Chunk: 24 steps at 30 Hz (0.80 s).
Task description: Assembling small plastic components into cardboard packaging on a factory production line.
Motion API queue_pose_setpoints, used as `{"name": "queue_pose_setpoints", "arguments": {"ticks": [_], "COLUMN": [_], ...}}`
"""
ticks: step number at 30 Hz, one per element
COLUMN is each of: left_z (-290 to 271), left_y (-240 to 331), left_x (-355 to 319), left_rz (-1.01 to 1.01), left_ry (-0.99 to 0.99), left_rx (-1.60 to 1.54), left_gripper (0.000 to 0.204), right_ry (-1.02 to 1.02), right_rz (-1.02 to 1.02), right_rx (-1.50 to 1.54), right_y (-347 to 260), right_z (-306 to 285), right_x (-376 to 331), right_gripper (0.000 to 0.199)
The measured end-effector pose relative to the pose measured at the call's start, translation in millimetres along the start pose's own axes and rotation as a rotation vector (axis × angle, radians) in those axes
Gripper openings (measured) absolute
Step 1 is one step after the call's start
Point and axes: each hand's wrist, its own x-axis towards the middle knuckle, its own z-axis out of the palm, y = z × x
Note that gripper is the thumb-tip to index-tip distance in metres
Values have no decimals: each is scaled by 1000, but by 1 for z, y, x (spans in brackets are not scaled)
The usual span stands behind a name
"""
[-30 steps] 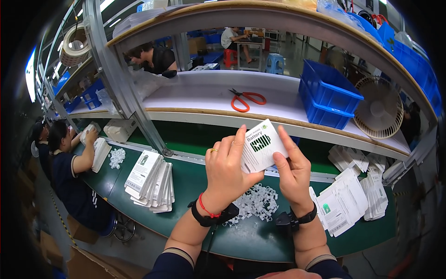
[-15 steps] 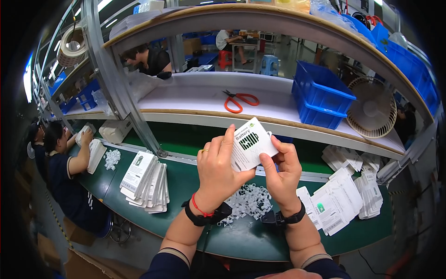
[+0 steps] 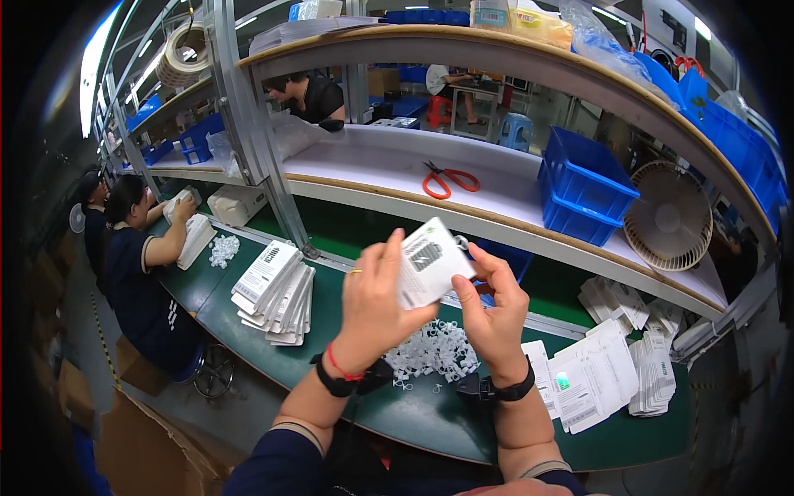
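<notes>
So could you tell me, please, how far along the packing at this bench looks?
Possibly done: a stack of white packets lies on the green bench to the left. In hand: the left hand and right hand hold one white packet. Left: a heap of small white parts and flat packets on the right.

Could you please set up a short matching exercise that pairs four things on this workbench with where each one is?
Things:
1. white packet
2. scissors
3. small white plastic parts
4. round fan

Places:
A. leaning at the right end of the white shelf
B. heaped on the green bench below the hands
C. held up between left hand and right hand
D. lying flat mid-shelf

Pairs: 1-C, 2-D, 3-B, 4-A
</notes>
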Motion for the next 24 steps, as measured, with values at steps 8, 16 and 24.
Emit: {"name": "queue_pose_setpoints", "arguments": {"ticks": [8, 16, 24], "left_z": [-79, -99, -103], "left_y": [-85, -154, -176], "left_x": [-1, -23, -25], "left_rz": [-270, -730, -699], "left_ry": [41, -453, -583], "left_rx": [549, 741, 796], "left_gripper": [84, 88, 97], "right_ry": [132, 66, 56], "right_rz": [68, -9, -10], "right_rx": [-5, -60, -73], "right_y": [-12, -15, -23], "right_z": [-34, -37, -33], "right_x": [12, 7, 6], "right_gripper": [10, 24, 25]}}
